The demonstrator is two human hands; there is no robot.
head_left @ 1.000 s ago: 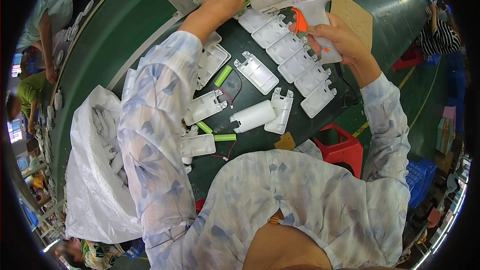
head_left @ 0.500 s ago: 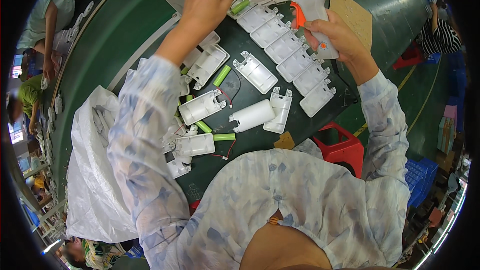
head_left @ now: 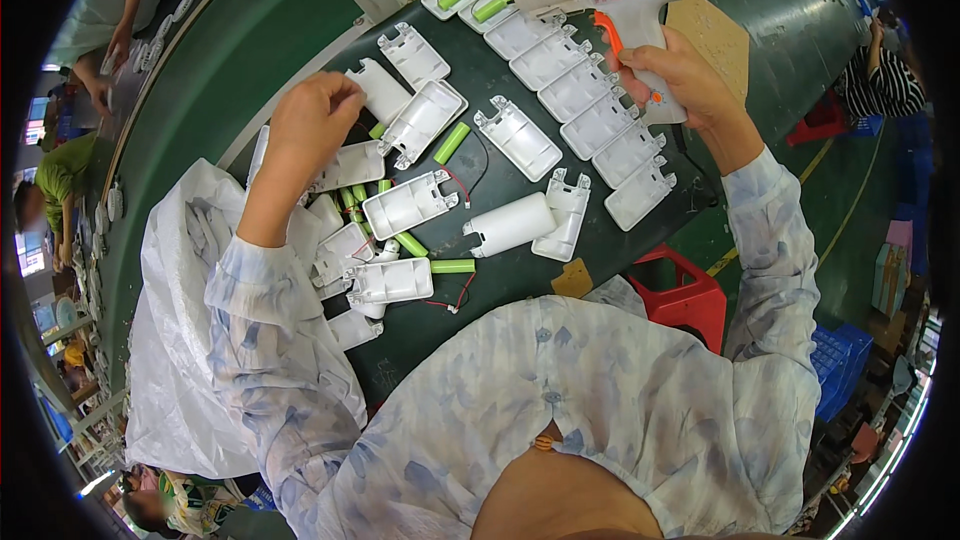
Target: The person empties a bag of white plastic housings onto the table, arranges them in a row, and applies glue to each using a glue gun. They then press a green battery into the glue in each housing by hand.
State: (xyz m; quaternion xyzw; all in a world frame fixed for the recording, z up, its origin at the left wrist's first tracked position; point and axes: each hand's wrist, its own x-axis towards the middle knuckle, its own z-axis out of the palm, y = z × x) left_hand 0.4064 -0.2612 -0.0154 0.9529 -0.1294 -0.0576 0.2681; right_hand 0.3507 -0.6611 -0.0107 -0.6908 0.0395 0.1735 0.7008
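My right hand (head_left: 675, 75) is wrapped round the handle of a white hot glue gun (head_left: 635, 0) with an orange trigger. Its nozzle points left, over the upper end of a row of white plastic casings (head_left: 550, 75). Two casings at that end hold green battery cells; one cell (head_left: 491, 8) lies just below the nozzle. On the left, my left hand (head_left: 315, 120) hovers by loose white casings (head_left: 385, 90), fingers loosely bent and nothing visible in them. Its fingertips are partly hidden. Another green cell (head_left: 452, 143) with wires lies mid-table.
A white plastic sack (head_left: 185, 340) stands left of the dark green table. More casings and cells are heaped beside it. A brown board (head_left: 708, 35) lies behind the glue gun. A red stool (head_left: 680, 295) stands at the table's near right edge. Other people work at far left and right.
My left hand has moved from the row's upper end down and left to the loose casings. The row's end cells now show uncovered. The glue gun has shifted slightly right, still in my right hand.
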